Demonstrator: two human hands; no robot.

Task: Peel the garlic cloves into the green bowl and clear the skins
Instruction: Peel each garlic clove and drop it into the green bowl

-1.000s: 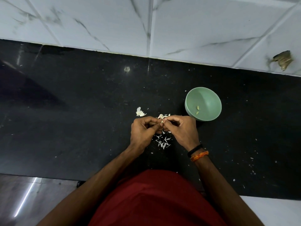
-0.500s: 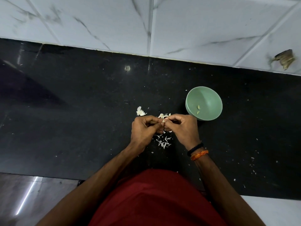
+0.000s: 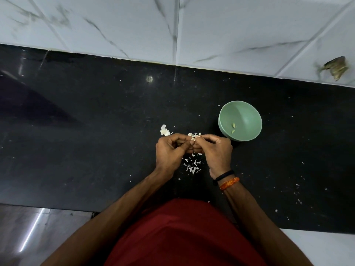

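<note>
My left hand (image 3: 171, 150) and my right hand (image 3: 215, 150) meet over the black counter, fingertips pinching one small garlic cloves piece (image 3: 192, 139) between them; most of it is hidden by the fingers. A green bowl (image 3: 247, 114) stands just right of my right hand with two peeled cloves (image 3: 233, 128) inside. A pile of white skins (image 3: 192, 166) lies on the counter under my hands. A garlic remnant (image 3: 164, 131) lies just beyond my left hand, and more garlic pieces (image 3: 195, 134) show past the fingertips.
The black counter (image 3: 86, 131) ends at a white marble-tiled wall (image 3: 172, 25) behind. Small skin flecks (image 3: 297, 191) are scattered at the right. The counter's near edge runs by my red shirt, with a floor strip at lower left.
Both hands stay together on the clove with only slight finger shifts. The bowl and skins have not moved.
</note>
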